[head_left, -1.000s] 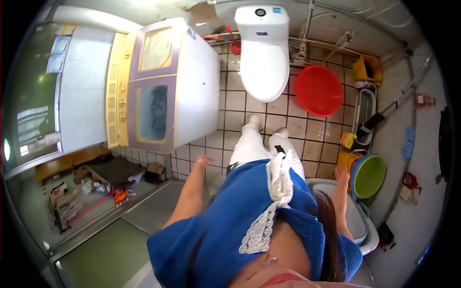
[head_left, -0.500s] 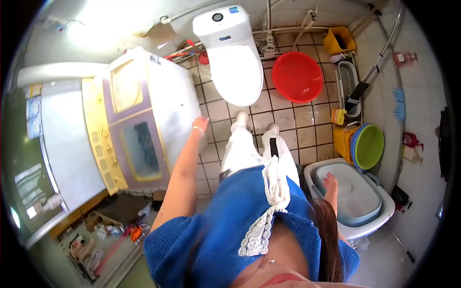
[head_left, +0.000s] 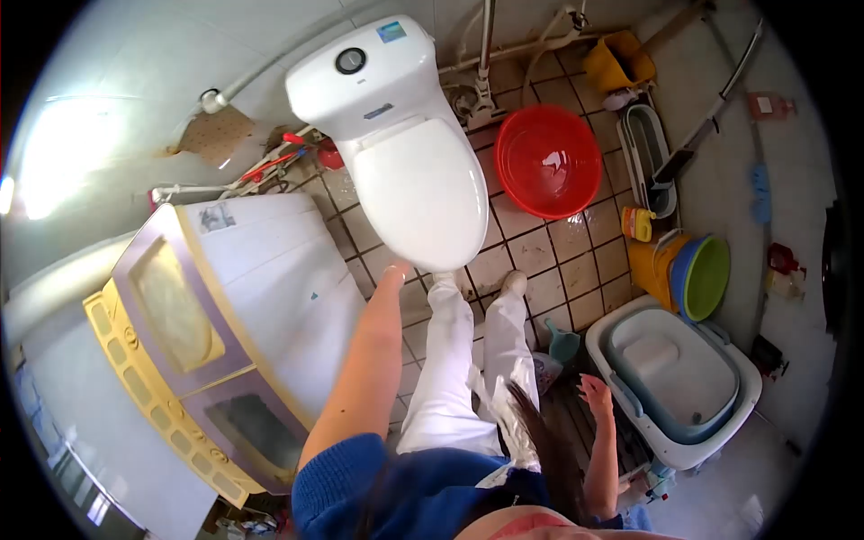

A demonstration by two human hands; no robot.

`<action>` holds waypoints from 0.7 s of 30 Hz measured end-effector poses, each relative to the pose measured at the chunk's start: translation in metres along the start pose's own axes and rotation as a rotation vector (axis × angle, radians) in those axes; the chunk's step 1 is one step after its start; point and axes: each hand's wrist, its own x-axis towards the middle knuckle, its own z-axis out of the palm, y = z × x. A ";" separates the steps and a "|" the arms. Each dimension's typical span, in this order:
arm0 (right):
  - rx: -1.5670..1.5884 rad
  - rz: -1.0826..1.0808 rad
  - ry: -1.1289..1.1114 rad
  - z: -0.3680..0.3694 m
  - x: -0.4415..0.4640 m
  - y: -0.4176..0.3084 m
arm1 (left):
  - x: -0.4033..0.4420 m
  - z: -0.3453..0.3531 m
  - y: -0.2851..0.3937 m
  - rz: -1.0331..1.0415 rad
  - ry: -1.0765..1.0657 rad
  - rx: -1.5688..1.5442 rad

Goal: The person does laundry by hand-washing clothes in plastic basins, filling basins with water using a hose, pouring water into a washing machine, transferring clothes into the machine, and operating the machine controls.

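A white toilet [head_left: 418, 193] with its lid down stands in front of me. My left hand [head_left: 397, 269] reaches down to the near left edge of the lid. Its fingers are small and blurred against that edge, so neither their pose nor actual contact can be made out. Off to my right side, my right hand [head_left: 594, 393] hangs in the air with the fingers apart and nothing in it. Beside it is a grey and white plastic baby bathtub [head_left: 670, 360]. A teal scoop [head_left: 562, 342] lies near my feet.
A red basin [head_left: 547, 162] sits on the tiled floor right of the toilet. Along the right wall are a yellow bucket [head_left: 621, 61], a mop bucket [head_left: 646, 157], a yellow bottle [head_left: 637, 223] and a green basin [head_left: 704, 279]. A white and purple washing machine [head_left: 261, 261] blocks the left.
I have moved closer to the toilet and my view tilts down toward it. My left hand has gone from beside the washing machine to the toilet lid's edge. My right hand stays empty.
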 end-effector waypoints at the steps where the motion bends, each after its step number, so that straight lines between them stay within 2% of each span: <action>1: 0.010 0.059 0.014 0.007 -0.003 0.004 | -0.007 -0.009 0.021 -0.068 -0.002 -0.114; 4: -0.020 0.084 0.039 0.011 -0.012 0.057 | -0.016 -0.025 0.050 -0.179 -0.032 -0.376; 5: -0.063 0.159 0.102 0.014 -0.021 0.060 | -0.021 -0.030 0.054 -0.210 -0.054 -0.465; 8: -0.016 0.220 0.110 0.003 -0.025 0.160 | -0.039 -0.051 0.066 -0.281 -0.140 -0.713; 9: 0.014 0.268 0.112 0.002 -0.034 0.170 | -0.047 -0.059 0.068 -0.297 -0.166 -0.774; 12: 0.091 0.383 0.122 0.006 -0.036 0.166 | -0.081 -0.087 0.069 -0.296 -0.224 -0.956; 14: 0.153 0.396 0.086 0.007 -0.038 0.166 | -0.111 -0.104 0.051 -0.178 -0.242 -1.098; 15: 0.186 0.423 0.085 0.011 -0.040 0.164 | -0.140 -0.142 0.050 -0.048 -0.471 -1.251; 16: 0.220 0.442 0.087 0.014 -0.037 0.160 | -0.147 -0.159 0.034 -0.177 -0.534 -1.532; 17: 0.252 0.463 0.088 0.017 -0.034 0.158 | -0.179 -0.204 0.076 -0.266 -0.480 -1.676; 19: 0.196 0.417 0.067 0.022 -0.035 0.152 | -0.210 -0.269 0.111 -0.039 -0.165 -1.608; 20: 0.237 0.374 0.081 0.029 -0.032 0.160 | -0.182 -0.287 0.087 0.071 -0.126 -1.703; 21: 0.237 0.376 0.055 0.032 -0.033 0.154 | -0.165 -0.317 0.075 0.299 -0.164 -1.784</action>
